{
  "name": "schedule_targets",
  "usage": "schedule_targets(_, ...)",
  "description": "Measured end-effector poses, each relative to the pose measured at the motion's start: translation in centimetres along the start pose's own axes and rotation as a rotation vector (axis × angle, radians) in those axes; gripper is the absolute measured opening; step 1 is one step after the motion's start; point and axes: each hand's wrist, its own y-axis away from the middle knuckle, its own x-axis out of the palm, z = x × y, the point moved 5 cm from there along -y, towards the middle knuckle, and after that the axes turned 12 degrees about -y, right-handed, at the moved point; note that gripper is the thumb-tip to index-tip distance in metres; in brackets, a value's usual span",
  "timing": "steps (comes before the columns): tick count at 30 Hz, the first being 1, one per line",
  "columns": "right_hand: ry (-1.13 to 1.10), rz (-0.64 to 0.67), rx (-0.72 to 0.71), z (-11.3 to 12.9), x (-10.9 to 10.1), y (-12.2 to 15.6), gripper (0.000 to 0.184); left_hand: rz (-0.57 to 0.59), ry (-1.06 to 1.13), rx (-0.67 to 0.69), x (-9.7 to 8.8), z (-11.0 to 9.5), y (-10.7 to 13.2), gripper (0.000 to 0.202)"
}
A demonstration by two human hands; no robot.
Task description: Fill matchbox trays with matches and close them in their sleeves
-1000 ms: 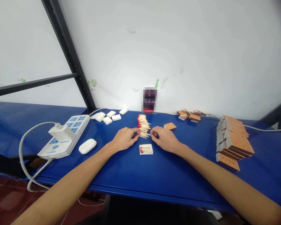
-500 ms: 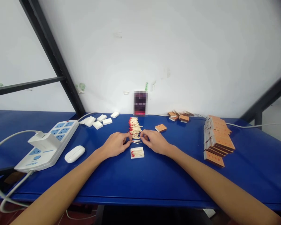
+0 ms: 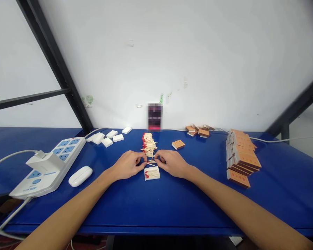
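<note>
A few loose matches [image 3: 151, 162] lie sideways between my two hands, red heads to the left. My left hand [image 3: 129, 164] is closed in a pinch at their head ends. From the other side, the thumb and fingers of my right hand [image 3: 173, 163] pinch at the bare ends. Just nearer to me is a small white matchbox tray [image 3: 152, 178], open at the top, with some matches lying in it, heads to the left. Beyond my fingers a long heap of matches [image 3: 149, 143] stretches towards the wall.
Several white trays [image 3: 106, 142] lie at the back left, near a power strip [image 3: 48, 180] and a white oval case [image 3: 80, 176]. Orange matchbox sleeves [image 3: 203, 133] lie at the back right, one sleeve [image 3: 178, 144] closer. Stacked matchboxes [image 3: 243, 152] stand at right.
Both hands have drawn slightly away from the heap towards the tray, with the few matches between them. The whole view has shifted a little.
</note>
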Motion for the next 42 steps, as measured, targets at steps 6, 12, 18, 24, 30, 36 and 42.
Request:
schedule_targets(6, -0.024, -0.011, -0.030, 0.28, -0.24, 0.35, 0.006, -0.018, -0.029, -0.018, -0.05, 0.03, 0.01, 0.021)
schedule_targets(12, -0.035, 0.014, -0.049, 0.45, -0.24, 0.55, 0.005, -0.015, -0.044, 0.001, -0.17, -0.02, 0.16, 0.018)
schedule_targets(18, -0.077, 0.014, -0.010, -0.03, -0.09, 0.52, 0.007, 0.032, 0.011, 0.059, 0.00, -0.31, 0.07, 0.020)
schedule_targets(24, -0.092, 0.036, -0.029, -0.26, 0.03, 0.47, 0.008, 0.013, 0.024, 0.044, 0.02, -0.21, -0.05, 0.020)
schedule_targets(30, -0.122, 0.053, -0.054, -0.03, -0.14, 0.52, 0.013, 0.020, 0.040, 0.069, -0.17, -0.43, 0.02, 0.019)
schedule_targets(36, -0.151, 0.035, -0.037, 0.00, -0.29, 0.57, 0.015, 0.020, 0.028, 0.057, 0.00, -0.30, -0.03, 0.019)
schedule_targets(42, -0.118, 0.017, -0.077, -0.03, -0.16, 0.58, 0.012, 0.007, 0.005, 0.060, 0.34, -0.08, -0.03, 0.018)
